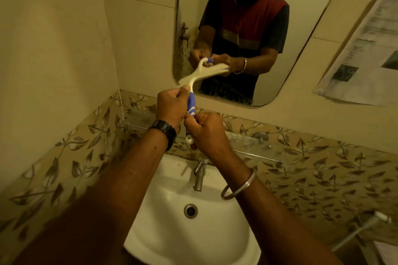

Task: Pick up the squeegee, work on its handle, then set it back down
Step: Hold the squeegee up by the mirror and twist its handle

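Observation:
The squeegee [202, 74] has a cream head and a blue-and-white handle [191, 106]. It is held in the air above the sink, its head blurred in front of the mirror. My left hand [171, 108] grips the upper handle just below the head; a black watch is on that wrist. My right hand [204, 128] is closed around the handle's lower end, where a white ring-shaped tip [189, 140] sticks out below the fist. A metal bangle hangs on my right wrist.
A white wash basin [215, 241] with a steel tap [199, 175] and drain lies directly below. The mirror [269, 84] on the wall reflects a person. A glass shelf [241, 143] runs under it. A paper sheet [364, 49] hangs at the right.

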Motion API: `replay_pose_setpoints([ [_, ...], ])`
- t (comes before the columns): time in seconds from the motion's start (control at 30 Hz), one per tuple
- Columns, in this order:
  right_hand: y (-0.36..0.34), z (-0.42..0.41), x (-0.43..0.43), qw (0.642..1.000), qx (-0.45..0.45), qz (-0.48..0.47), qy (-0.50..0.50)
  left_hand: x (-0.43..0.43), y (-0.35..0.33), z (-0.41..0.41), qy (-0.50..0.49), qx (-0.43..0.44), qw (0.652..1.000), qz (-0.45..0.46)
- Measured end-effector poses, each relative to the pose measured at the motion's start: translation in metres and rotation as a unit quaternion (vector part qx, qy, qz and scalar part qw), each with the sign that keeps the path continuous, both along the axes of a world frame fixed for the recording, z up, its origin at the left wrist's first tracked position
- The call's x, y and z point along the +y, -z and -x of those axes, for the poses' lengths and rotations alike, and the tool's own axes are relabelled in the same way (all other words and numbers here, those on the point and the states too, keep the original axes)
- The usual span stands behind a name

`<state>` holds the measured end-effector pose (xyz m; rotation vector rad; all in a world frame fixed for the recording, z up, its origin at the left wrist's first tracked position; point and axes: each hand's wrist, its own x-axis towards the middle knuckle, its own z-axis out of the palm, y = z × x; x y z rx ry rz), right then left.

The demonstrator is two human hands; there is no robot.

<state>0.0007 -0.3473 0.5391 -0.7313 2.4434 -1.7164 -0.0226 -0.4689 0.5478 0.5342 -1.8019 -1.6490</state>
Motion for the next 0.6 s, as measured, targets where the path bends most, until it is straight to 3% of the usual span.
replay_pose_setpoints([
  [0.1, 0.009, -0.002, 0.016, 1.000, -0.006, -0.016, 0.004, 0.019, 0.011, -0.007, 0.011, -0.020, 0.999, -0.024],
  [0.3, -0.033, 0.007, -0.001, 0.995, 0.087, -0.037, -0.033, -0.004, -0.026, -0.007, -0.040, 0.059, 0.996, -0.054],
  [0.5, -0.012, 0.024, 0.012, 0.986, 0.107, -0.119, -0.038, 0.010, 0.003, 0.000, -0.038, 0.022, 0.995, -0.095],
  [0.6, 0.010, 0.023, 0.035, 0.988, 0.072, -0.135, -0.027, 0.033, 0.021, -0.002, -0.020, -0.010, 0.994, -0.105],
])
